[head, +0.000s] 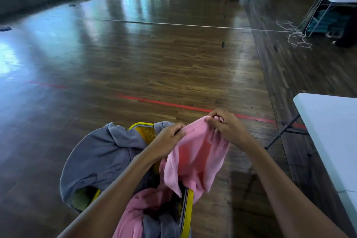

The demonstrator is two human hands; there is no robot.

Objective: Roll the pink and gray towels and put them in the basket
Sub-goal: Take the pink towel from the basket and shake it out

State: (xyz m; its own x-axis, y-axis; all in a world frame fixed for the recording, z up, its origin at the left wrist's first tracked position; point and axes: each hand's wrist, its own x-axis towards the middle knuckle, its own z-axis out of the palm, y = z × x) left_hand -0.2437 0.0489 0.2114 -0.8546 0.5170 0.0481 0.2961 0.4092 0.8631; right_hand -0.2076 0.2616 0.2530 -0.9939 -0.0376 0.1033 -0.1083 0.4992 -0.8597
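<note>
Closest to me, the yellow basket holds bunched pink and gray cloth; how many pieces, I can't tell. A gray towel drapes over its left rim. Above the basket I hold a pink towel by its top edge. My left hand pinches one end, and my right hand curls its fingers round the other. A white table stands to my right. Beyond, a red line crosses the floor.
</note>
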